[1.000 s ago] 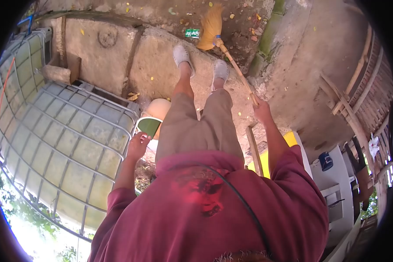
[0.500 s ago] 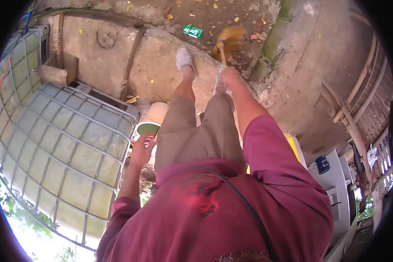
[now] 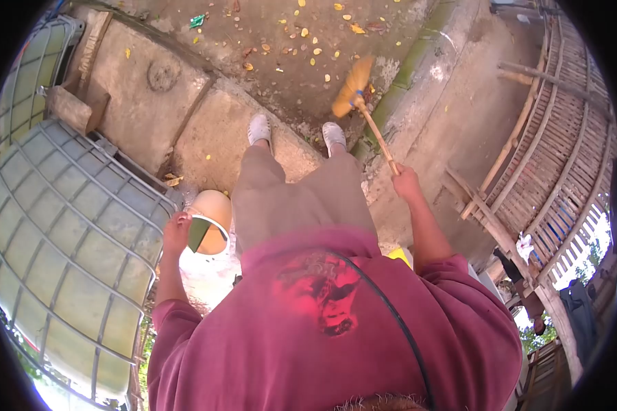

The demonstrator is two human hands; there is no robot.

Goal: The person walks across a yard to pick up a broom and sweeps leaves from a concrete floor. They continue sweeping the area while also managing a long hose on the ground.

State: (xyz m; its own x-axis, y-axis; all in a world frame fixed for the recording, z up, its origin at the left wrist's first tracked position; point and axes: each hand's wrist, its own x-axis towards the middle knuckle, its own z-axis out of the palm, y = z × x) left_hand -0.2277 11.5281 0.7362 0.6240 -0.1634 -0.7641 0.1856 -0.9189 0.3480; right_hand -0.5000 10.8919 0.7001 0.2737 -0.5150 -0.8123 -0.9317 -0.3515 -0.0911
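Note:
My right hand (image 3: 406, 182) is closed around the end of a broom's wooden handle. The broom (image 3: 378, 133) slants up and left over the ground, its yellow-brown bristles fanned out and bound in blue. On the other side, my left hand (image 3: 177, 233) grips the rim of a cream bucket (image 3: 211, 205) with a white edge, held tilted beside my left leg. Something dark green shows inside its mouth. A small green scrap (image 3: 197, 21) lies on the dirt at the far left, and scattered yellow leaves (image 3: 315, 51) lie beyond my feet.
Large caged water tanks (image 3: 68, 233) stand close on my left. A concrete ledge (image 3: 206, 137) runs under my feet, with a mossy curb (image 3: 408, 79) to the right. A bamboo slat structure (image 3: 562, 130) stands at the right, with a white bag hanging from it.
The broom has swung out to the right, my right arm moving away from my leg. The bucket has shifted lower and left in view. The green Sprite piece has left its former spot.

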